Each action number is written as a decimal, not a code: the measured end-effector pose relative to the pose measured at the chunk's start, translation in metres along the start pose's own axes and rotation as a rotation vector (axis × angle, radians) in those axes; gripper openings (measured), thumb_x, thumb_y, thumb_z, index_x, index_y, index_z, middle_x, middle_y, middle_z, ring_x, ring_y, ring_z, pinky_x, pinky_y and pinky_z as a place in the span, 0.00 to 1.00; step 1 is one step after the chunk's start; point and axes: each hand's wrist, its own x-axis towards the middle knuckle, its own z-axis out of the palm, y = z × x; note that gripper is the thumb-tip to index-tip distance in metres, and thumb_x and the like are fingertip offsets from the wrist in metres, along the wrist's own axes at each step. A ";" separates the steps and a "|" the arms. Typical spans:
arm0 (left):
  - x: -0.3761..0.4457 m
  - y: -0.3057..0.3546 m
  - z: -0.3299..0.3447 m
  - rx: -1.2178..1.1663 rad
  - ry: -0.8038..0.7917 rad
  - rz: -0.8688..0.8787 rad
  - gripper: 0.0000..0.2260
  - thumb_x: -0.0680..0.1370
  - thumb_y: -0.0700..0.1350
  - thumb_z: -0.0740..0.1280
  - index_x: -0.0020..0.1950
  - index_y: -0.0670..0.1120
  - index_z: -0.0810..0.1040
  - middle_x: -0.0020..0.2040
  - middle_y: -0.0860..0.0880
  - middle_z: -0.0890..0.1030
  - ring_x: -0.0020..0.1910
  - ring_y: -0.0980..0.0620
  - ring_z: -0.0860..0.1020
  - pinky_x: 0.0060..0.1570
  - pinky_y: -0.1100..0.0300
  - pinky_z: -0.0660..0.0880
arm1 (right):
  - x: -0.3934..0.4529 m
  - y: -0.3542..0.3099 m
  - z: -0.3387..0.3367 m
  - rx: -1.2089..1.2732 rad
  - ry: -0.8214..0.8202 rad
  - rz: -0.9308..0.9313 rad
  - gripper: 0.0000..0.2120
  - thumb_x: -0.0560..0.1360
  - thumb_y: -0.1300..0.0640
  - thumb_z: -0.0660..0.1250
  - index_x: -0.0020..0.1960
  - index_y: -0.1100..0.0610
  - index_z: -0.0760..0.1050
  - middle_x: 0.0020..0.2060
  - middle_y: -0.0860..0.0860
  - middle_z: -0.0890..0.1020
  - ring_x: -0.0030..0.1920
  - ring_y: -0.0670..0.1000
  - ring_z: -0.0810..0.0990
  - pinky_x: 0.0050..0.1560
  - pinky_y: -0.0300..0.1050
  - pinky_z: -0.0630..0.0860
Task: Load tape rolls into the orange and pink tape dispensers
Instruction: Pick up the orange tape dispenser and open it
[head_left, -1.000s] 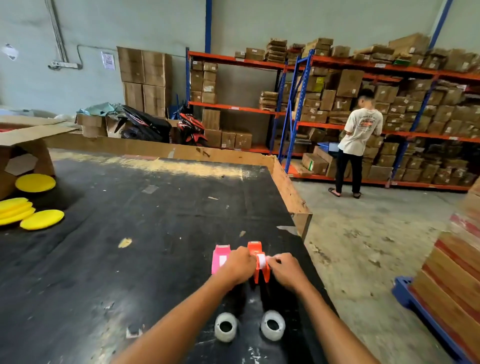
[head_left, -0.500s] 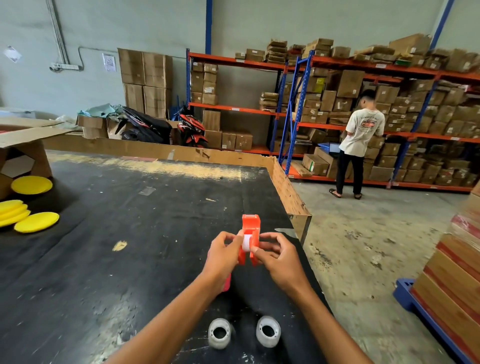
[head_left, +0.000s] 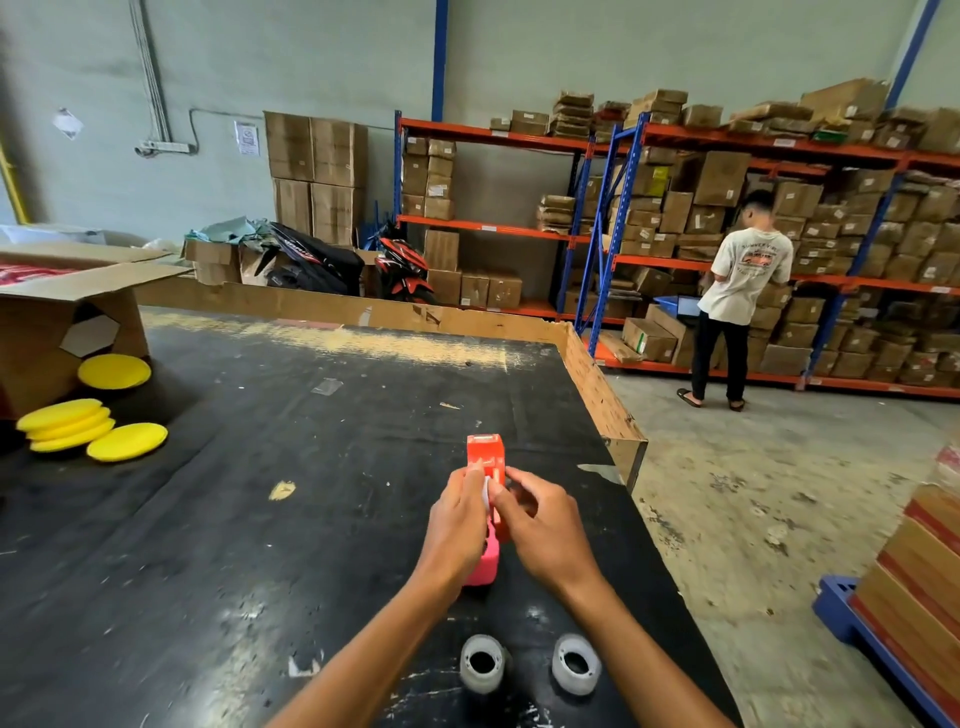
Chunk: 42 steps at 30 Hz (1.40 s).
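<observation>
The orange tape dispenser (head_left: 485, 454) is lifted above the black table (head_left: 260, 519), held between both hands. My left hand (head_left: 457, 519) grips its left side and my right hand (head_left: 540, 525) pinches its right side near a white part in the middle. The pink tape dispenser (head_left: 483, 566) stands on the table just below, mostly hidden behind my left hand. Two white tape rolls lie near the table's front edge: the left roll (head_left: 482, 663) and the right roll (head_left: 575, 663).
Several yellow round pads (head_left: 93, 428) and an open cardboard box (head_left: 57, 322) sit at the table's left. A raised board rim (head_left: 597, 379) edges the table's right side. A person (head_left: 737, 296) stands at the box-filled shelves; stacked cartons on a blue pallet (head_left: 852, 623) stand at right.
Both hands have lifted the orange dispenser off the table, away from the pink one, and brought it closer together in front. The pink dispenser stays down, now hidden behind my left hand.
</observation>
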 end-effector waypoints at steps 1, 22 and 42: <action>0.000 0.000 -0.001 0.013 0.021 0.012 0.14 0.79 0.49 0.54 0.43 0.45 0.76 0.37 0.49 0.77 0.33 0.52 0.74 0.35 0.55 0.71 | -0.001 -0.001 0.003 0.006 0.010 0.004 0.09 0.78 0.54 0.64 0.49 0.57 0.81 0.39 0.54 0.85 0.40 0.52 0.83 0.43 0.49 0.80; -0.019 -0.003 -0.022 -0.369 -0.127 -0.272 0.10 0.78 0.47 0.55 0.40 0.45 0.70 0.27 0.46 0.71 0.25 0.49 0.68 0.23 0.61 0.62 | 0.002 0.078 -0.025 -0.732 -0.011 0.410 0.17 0.73 0.44 0.65 0.49 0.57 0.78 0.49 0.56 0.83 0.53 0.59 0.80 0.47 0.48 0.74; -0.020 -0.015 -0.002 -0.043 -0.177 -0.244 0.18 0.79 0.55 0.52 0.34 0.48 0.68 0.29 0.48 0.68 0.25 0.55 0.64 0.24 0.63 0.58 | -0.031 0.002 -0.061 -0.324 -0.215 0.108 0.09 0.70 0.56 0.73 0.48 0.58 0.82 0.33 0.49 0.80 0.30 0.36 0.74 0.33 0.29 0.71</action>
